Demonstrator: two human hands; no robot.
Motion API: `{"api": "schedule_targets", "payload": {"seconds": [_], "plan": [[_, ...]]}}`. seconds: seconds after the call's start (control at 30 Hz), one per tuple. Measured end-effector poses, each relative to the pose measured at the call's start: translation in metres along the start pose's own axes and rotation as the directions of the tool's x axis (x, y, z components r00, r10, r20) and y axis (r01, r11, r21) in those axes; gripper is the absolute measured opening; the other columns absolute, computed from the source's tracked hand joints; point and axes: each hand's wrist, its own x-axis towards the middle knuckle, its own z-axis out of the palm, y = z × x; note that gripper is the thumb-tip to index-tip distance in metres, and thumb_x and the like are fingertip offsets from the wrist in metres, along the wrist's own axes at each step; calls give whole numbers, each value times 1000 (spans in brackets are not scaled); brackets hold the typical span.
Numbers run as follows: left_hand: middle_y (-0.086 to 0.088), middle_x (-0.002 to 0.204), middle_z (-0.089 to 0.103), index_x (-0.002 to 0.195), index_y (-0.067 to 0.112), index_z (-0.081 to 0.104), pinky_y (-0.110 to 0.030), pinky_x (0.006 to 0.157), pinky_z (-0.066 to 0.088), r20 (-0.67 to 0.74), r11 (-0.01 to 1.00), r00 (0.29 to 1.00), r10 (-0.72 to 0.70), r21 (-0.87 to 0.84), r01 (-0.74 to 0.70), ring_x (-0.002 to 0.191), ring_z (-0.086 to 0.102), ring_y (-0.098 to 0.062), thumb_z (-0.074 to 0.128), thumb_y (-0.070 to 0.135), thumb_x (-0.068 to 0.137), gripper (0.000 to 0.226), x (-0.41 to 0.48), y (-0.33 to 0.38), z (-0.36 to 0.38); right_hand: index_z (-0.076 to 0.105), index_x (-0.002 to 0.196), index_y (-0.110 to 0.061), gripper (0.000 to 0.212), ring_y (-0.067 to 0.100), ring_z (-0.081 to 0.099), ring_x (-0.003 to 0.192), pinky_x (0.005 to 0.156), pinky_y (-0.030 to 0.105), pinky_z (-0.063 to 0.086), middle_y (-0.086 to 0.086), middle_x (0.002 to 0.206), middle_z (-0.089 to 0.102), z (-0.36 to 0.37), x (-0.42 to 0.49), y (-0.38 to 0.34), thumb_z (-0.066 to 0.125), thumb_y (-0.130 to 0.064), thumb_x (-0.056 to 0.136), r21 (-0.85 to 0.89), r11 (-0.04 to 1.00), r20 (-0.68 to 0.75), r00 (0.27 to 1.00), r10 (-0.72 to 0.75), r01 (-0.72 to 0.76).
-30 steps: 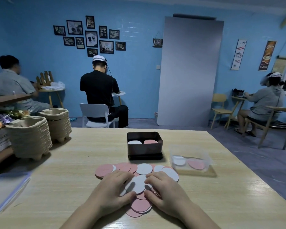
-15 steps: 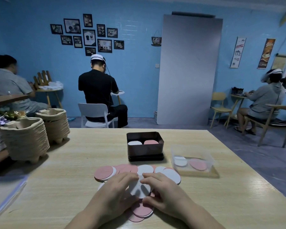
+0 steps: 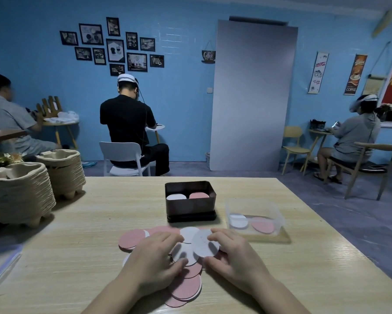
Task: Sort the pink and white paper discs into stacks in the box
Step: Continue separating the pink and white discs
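Note:
A loose pile of pink and white paper discs (image 3: 186,288) lies on the wooden table (image 3: 77,257) in front of me. My right hand (image 3: 233,257) pinches one white disc (image 3: 202,244) by its edge and tilts it up off the pile. My left hand (image 3: 154,261) rests flat on the pile, its fingers over a white disc. Beyond the pile stands a dark box (image 3: 190,208) holding a white stack on its left and a pink stack on its right.
A clear plastic tub (image 3: 255,214) with a white and a pink disc sits right of the dark box. Two stacks of pulp trays (image 3: 18,191) stand at the table's left. People sit at small tables near the blue wall.
My right hand has lifted a white disc off the pile and turned it up on its edge. My left hand shifted slightly on the pile.

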Motion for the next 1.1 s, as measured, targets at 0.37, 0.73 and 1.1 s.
{"api": "schedule_targets", "payload": {"seconds": [0.37, 0.73, 1.1], "plan": [[22, 99, 59, 113, 36, 59, -23, 84, 40, 25, 994, 996, -85, -64, 86, 100, 50, -1, 55, 75, 76, 54, -2, 6, 2, 60, 116, -27, 45, 2, 44, 126, 99, 10, 32, -17, 128, 56, 9, -4, 2, 65, -57, 83, -17, 1000, -8, 1000, 13, -13], [18, 96, 67, 104, 28, 66, -25, 73, 47, -160, 998, 986, 45, -26, -50, 88, 63, -8, 73, 60, 72, 46, -9, 3, 5, 59, 117, -31, 45, 0, 44, 125, 93, 6, 30, -19, 129, 54, 5, -9, 3, 60, -58, 82, -16, 995, -72, 993, 92, -93], [4, 124, 69, 118, 23, 61, -24, 82, 55, -175, 983, 974, 146, -89, -163, 106, 68, -15, 58, 65, 91, 50, -7, -2, 16, 51, 131, -37, 50, 7, 44, 134, 113, 27, 34, -13, 148, 48, 17, 1, -3, 65, -51, 86, 29, 990, 40, 990, -136, 135]]}}
